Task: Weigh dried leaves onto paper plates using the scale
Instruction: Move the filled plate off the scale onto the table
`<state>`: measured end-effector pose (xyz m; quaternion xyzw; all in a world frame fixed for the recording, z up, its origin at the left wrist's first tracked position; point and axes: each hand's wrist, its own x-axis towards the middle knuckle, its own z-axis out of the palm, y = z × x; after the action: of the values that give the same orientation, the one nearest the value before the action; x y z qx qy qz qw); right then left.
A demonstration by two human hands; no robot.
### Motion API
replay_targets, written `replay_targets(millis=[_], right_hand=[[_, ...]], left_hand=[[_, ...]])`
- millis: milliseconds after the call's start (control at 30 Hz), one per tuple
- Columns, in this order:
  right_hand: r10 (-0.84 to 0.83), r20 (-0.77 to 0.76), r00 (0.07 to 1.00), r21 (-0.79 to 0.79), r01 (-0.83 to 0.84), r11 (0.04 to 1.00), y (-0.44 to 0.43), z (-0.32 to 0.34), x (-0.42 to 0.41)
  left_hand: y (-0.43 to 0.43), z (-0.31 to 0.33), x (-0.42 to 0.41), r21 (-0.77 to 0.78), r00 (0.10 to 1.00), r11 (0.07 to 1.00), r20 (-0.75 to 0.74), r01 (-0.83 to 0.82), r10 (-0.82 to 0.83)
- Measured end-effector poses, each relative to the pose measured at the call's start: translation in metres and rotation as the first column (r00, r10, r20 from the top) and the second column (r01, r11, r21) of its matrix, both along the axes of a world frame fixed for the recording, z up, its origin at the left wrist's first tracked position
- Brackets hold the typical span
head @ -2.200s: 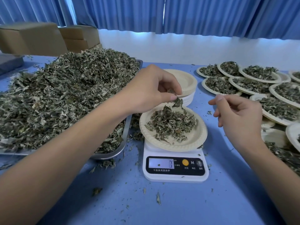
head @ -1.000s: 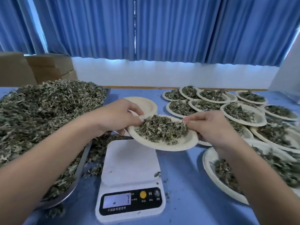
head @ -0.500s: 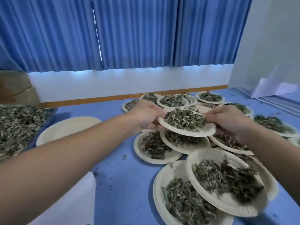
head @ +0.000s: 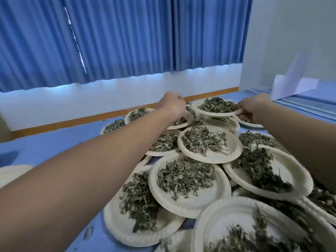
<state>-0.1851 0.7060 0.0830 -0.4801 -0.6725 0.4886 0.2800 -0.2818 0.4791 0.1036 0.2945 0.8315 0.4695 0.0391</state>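
Now | right hand (head: 252,108) pinches plate (head: 214,114) rim | left hand (head: 172,104) grip hidden, unclear

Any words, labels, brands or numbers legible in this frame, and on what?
No text can be read in this frame.
Paper plates: plain, no print visible.
White sheet at far right: blurred, no marks can be made out.
Blue curtains: no lettering.
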Motion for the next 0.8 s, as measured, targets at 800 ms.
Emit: replay_targets(millis=[800], right_hand=[[-0.094,0.307,0.947,0.647,-0.135,0.75,-0.02,-0.026,-0.038]], left_hand=[[0.005,-0.046,-0.039,-0.294,0.961,0.946,-0.193,0.137,-0.199]])
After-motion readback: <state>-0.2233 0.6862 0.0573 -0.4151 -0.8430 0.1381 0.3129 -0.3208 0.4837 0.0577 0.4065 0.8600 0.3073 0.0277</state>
